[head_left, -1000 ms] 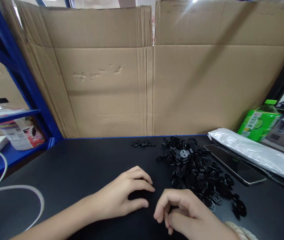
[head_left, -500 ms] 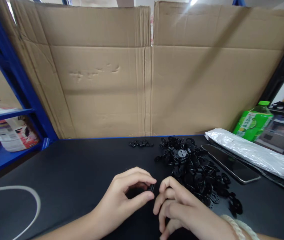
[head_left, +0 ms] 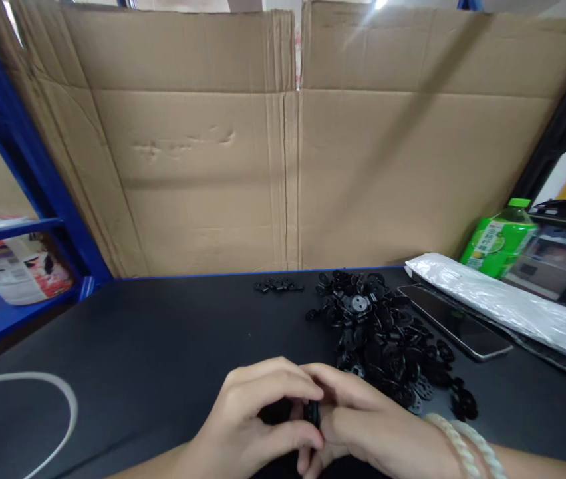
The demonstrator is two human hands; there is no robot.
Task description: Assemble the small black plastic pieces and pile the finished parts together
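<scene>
Between the thumb and fingers of my left hand point(head_left: 263, 416) is a small round black plastic part point(head_left: 311, 413), held on edge above the table. My right hand point(head_left: 357, 416) has come up against it from the right, its fingers curled and pressed to the part's far side, partly hidden behind the left fingers. A large heap of similar black disc-shaped parts point(head_left: 387, 339) lies just beyond my right hand. A short row of small black parts point(head_left: 279, 285) rests farther back, near the table's rear edge.
A smartphone point(head_left: 455, 322) lies right of the heap, beside a silvery plastic-wrapped package point(head_left: 502, 303). A green bottle point(head_left: 499, 239) stands behind that. Cardboard point(head_left: 203, 179) walls off the back of the black table point(head_left: 128, 346). A white cable point(head_left: 63, 386) loops at the left.
My right hand has moved left and closed in on the black part, meeting my left hand. Both hands now sit together slightly lower in view.
</scene>
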